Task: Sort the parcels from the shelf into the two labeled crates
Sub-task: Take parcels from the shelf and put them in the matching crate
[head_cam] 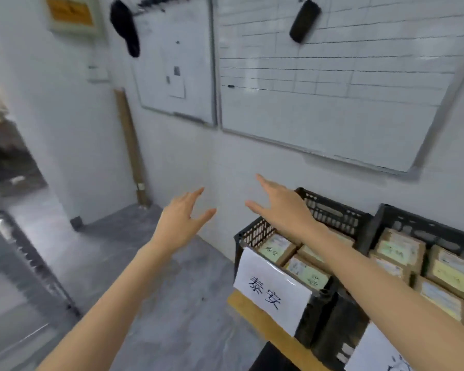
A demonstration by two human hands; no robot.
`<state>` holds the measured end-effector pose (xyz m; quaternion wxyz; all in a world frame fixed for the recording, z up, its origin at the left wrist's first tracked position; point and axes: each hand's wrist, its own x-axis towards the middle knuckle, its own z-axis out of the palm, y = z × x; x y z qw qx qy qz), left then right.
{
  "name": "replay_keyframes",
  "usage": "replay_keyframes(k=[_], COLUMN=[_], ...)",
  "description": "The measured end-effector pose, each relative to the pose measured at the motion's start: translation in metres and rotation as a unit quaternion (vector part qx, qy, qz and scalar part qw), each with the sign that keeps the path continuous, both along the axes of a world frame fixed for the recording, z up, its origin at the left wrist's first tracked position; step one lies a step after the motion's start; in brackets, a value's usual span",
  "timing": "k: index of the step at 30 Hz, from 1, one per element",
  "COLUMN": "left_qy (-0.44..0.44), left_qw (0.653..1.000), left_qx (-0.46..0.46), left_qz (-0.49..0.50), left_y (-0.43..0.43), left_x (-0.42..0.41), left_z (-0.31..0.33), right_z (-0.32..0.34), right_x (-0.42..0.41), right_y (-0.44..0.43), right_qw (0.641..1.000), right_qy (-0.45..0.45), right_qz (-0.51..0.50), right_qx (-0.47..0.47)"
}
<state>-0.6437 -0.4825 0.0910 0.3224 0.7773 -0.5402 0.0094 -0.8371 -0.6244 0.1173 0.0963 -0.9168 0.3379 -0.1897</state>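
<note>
Two black plastic crates stand side by side at the lower right. The left crate carries a white paper label with handwritten characters and holds several brown parcels with pale green labels. The right crate holds several brown parcels too, and a second label shows at the bottom edge. My left hand is stretched forward over the floor, fingers spread, holding nothing. My right hand reaches forward above the left crate's back corner, fingers straight and empty. The shelf is out of view.
The crates sit on a wooden board. Two whiteboards hang on the white wall behind them. A long cardboard strip leans in the corner. A metal frame runs along the left over the grey floor.
</note>
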Motion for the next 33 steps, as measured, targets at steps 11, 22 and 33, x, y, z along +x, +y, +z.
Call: replay_keyframes(k=[11, 22, 33], left_qy=[-0.016, -0.048, -0.055], left_qw=[0.947, 0.842, 0.774], left_qx=[0.004, 0.024, 0.020], left_qz=[0.322, 0.537, 0.631], left_y=[0.292, 0.609, 0.857], left_x=[0.134, 0.213, 0.271], left_z=[0.015, 0.017, 0.009], right_z=[0.013, 0.006, -0.002], right_x=[0.254, 0.430, 0.548], right_y=[0.203, 0.504, 0.776], right_qw=[0.950, 0.864, 0.785], right_qy=[0.012, 0.020, 0.000], right_qz=[0.311, 0.502, 0.615], right_qx=[0.030, 0.046, 0.077])
